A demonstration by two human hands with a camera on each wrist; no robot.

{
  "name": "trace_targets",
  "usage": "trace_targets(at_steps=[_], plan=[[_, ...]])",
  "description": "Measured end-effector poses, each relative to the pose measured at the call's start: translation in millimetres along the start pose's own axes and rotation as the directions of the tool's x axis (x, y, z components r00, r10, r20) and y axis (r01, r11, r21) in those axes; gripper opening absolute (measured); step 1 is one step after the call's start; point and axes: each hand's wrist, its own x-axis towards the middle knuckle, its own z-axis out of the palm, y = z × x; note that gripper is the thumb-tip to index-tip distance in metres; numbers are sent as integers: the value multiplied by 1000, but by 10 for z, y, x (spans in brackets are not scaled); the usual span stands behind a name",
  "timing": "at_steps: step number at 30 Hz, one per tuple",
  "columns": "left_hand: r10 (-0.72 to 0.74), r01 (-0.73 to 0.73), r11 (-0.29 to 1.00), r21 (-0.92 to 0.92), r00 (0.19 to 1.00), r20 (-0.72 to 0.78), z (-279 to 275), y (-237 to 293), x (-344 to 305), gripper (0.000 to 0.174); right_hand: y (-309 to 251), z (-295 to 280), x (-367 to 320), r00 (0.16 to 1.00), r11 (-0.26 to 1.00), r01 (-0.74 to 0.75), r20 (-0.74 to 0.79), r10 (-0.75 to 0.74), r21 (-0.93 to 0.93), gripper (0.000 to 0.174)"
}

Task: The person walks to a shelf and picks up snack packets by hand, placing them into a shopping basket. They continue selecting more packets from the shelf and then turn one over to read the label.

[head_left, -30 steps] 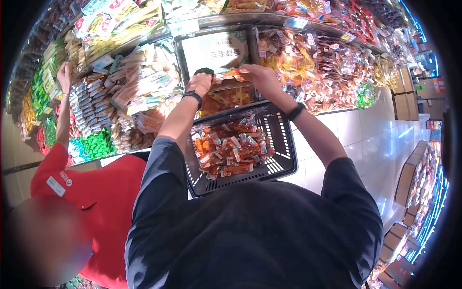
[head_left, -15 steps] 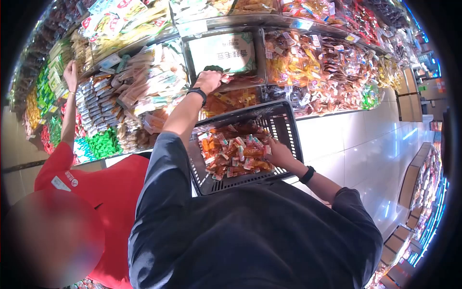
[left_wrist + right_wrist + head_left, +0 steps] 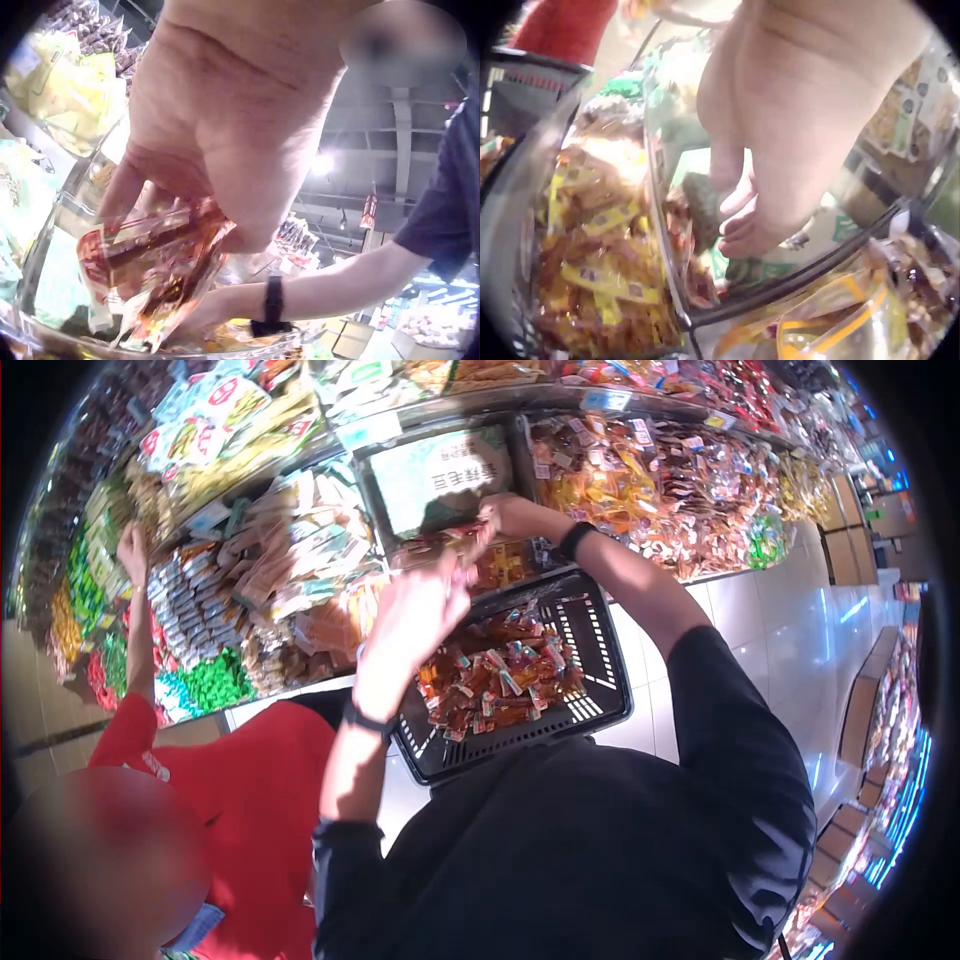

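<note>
Basket (image 3: 440, 760) part-filled; loose packets (image 3: 701, 285) left in bin (image 3: 373, 510).
My left hand (image 3: 410, 620) grips a packet (image 3: 161, 259); right hand (image 3: 515, 517) at 12 o'clock, can't tell if holding.

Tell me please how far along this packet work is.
Partly done, I judge: some reddish packets already lie beside the green-and-white sign. In hand: the left hand grips at least one clear packet; whether the right hand holds anything is unclear. Left, if the basket is being emptied: its heap of orange-red packets.
</note>
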Motion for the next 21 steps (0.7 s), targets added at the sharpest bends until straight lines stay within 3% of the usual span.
trace_targets(at_steps=[1, 2, 4, 5, 6, 8, 9, 10, 11, 13, 14, 16, 18, 19, 20, 21], plan=[[57, -57, 996, -71, 998, 6, 145, 12, -170, 23, 19, 45, 53, 994, 997, -53, 95, 47, 61, 24], [105, -103, 985, -141, 994, 8, 313, -15, -339, 23, -104, 29, 63, 986, 978, -154, 88, 142, 140, 24], [-16, 23, 999, -25, 969, 248, 542, 112, -560, 28, -159, 88, 186, 963, 973, -160, 245, 116, 166, 27], [-50, 56, 998, -9, 949, 313, 762, 100, -647, 31, -200, 101, 247, 897, 944, -297, 382, 223, 147, 43], [-87, 91, 996, 7, 922, 378, 1049, 20, -735, 34, -325, 46, 291, 898, 944, -291, 386, 213, 156, 43], [-111, 120, 993, 7, 893, 436, 1704, -280, -876, 42, -622, -116, 341, 834, 926, -374, 458, 308, 58, 64], [-124, 138, 990, 8, 866, 484, 1989, -420, -948, 50, -555, -24, 448, 738, 884, -467, 546, 397, -12, 76], [-129, 141, 990, 11, 864, 487, 2222, -561, -1069, 50, -548, -6, 523, 704, 879, -468, 562, 433, -92, 76], [-88, 77, 996, 42, 911, 403, 2406, -708, -1217, 54, -551, -7, 551, 698, 889, -444, 580, 420, -110, 75], [-43, 25, 997, 76, 970, 241, 2264, -718, -1188, 54, -559, -105, 590, 691, 895, -426, 592, 415, -130, 74], [-40, 23, 997, 72, 968, 247, 2212, -757, -1123, 54, -560, -142, 581, 698, 895, -432, 588, 410, -112, 72], [-5, 76, 987, -139, 891, 455, 1524, -602, -589, 40, -599, -186, 577, 698, 898, -430, 595, 399, -98, 69], [-23, 72, 966, -247, 981, 195, 1083, -600, -97, 26, -649, -194, 614, 665, 890, -427, 612, 429, -161, 70], [-42, 31, 970, -241, 998, -39, 975, -638, 100, 24, -573, -50, 618, 682, 889, -434, 591, 430, -147, 71], [-53, -10, 974, -226, 961, -273, 912, -699, 305, 24, -474, 86, 609, 698, 887, -441, 569, 434, -135, 72], [-29, -6, 993, -117, 954, -297, 990, -887, 522, 28, -542, 46, 532, 710, 866, -494, 539, 454, -78, 71]])
